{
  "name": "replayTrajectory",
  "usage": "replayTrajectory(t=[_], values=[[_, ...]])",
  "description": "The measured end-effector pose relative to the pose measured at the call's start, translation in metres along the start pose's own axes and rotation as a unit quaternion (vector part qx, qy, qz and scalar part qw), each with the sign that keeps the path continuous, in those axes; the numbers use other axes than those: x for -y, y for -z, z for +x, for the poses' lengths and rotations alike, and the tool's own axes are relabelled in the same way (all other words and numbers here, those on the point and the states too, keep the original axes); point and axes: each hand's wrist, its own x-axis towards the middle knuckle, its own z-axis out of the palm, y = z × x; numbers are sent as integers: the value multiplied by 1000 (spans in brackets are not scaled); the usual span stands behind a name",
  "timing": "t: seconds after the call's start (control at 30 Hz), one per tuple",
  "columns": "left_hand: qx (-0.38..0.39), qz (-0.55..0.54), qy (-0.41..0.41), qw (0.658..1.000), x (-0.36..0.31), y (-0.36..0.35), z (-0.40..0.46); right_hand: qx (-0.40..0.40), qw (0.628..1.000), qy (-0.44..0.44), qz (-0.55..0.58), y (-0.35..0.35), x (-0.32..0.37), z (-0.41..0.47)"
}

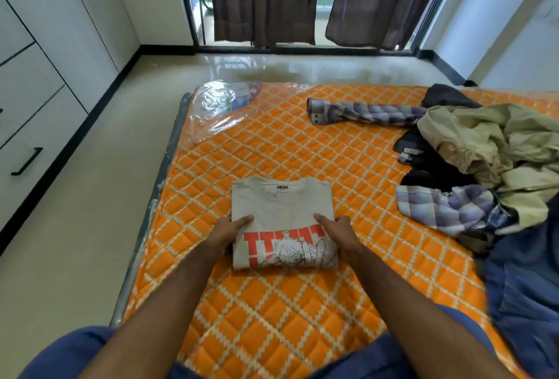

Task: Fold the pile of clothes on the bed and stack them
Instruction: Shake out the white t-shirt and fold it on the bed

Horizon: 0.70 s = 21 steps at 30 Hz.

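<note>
Gripping the folded T-shirt [282,221] at its side edges, left hand [225,232] and right hand [340,232] outstretched.

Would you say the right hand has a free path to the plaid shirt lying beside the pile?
Probably yes: bare orange mattress separates the right hand from the plaid shirt, though it grips the folded T-shirt.

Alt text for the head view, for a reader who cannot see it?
Both hands, left hand and right hand, grip the sides of a folded grey printed T-shirt on an orange quilted mattress. An unfolded pile of clothes lies to the right.
</note>
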Motion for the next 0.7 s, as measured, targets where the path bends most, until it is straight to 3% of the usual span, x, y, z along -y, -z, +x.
replayTrajectory(t=[0.07,0.23,0.5,0.7], values=[[-11,-31,-3,999,-2,-6,1,27,995,-22,89,-2,6,1],[1,-13,-80,997,-26,-14,19,129,984,13,122,-9,44,4],[-9,-42,-192,981,-198,34,116,127,970,158,133,-42,233,103],[-59,-10,-234,970,-292,80,195,148,961,179,148,-93,339,179]])
